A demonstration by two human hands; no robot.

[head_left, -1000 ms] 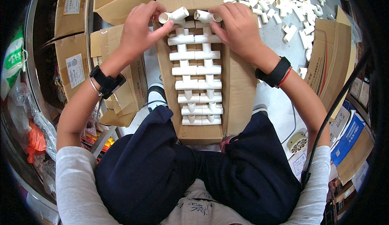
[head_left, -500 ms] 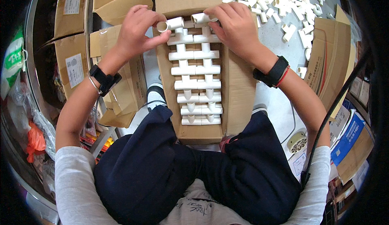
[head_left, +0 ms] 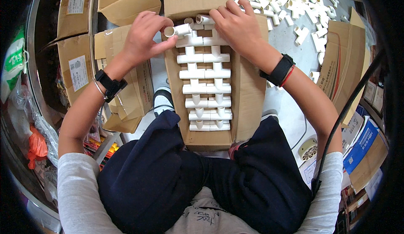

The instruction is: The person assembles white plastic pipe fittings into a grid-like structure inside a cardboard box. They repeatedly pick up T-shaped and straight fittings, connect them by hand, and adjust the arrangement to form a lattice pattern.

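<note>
White tees [head_left: 191, 58], rowed in carton [head_left: 249, 107]: left hand [head_left: 145, 34] pinching corner tee [head_left: 182, 29], right hand [head_left: 237, 25] over second tee [head_left: 204, 20], grip hidden; apparently packing, next calling for level seating.

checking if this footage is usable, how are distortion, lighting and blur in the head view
Head view: fisheye distortion bows the shelf frame near the black rim; head view: bright, fairly even light, with soft shadows between the white fittings in the cardboard box; head view: the left hand and right hand look fairly sharp, without obvious blur.
</note>
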